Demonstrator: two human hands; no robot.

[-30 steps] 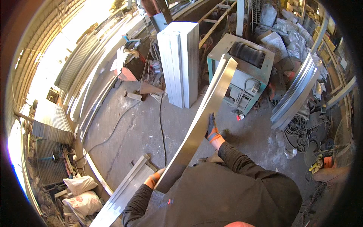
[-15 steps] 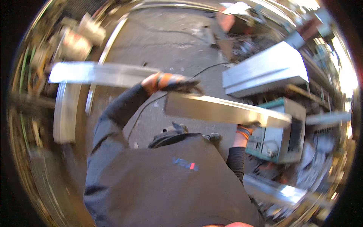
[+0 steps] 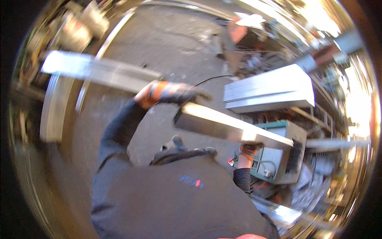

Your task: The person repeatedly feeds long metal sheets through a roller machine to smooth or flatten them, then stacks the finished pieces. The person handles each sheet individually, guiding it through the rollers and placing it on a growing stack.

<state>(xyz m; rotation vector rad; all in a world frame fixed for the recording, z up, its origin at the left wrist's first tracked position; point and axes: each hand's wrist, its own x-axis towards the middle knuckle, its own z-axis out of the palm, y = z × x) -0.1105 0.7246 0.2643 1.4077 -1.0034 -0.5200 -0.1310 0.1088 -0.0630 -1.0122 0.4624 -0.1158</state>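
Note:
A long, shiny metal box-shaped bar point(image 3: 215, 124) is held in front of my body, slanting down toward the right. My left hand point(image 3: 177, 92), in a grey and orange work glove, is closed over its left end at the far edge. Gloved the same way, my right hand point(image 3: 251, 147) grips the near lower edge close to the right end. The fingers of both hands are partly hidden and smeared by motion. Beyond my left wrist lies another long metal bar point(image 3: 99, 71), its near end behind the wrist.
A large pale metal box section point(image 3: 270, 87) lies at the right. Below it stands a green-and-white machine cabinet point(image 3: 278, 159). A dark cable point(image 3: 213, 78) crosses the floor. Whitish sacks point(image 3: 73, 34) sit at the far left, and a metal beam point(image 3: 57, 107) lies at the left.
The whole view has turned a little, and surroundings have shifted. The bar in my hands sits lower in the picture and slants more, its right end down. Both hands keep hold.

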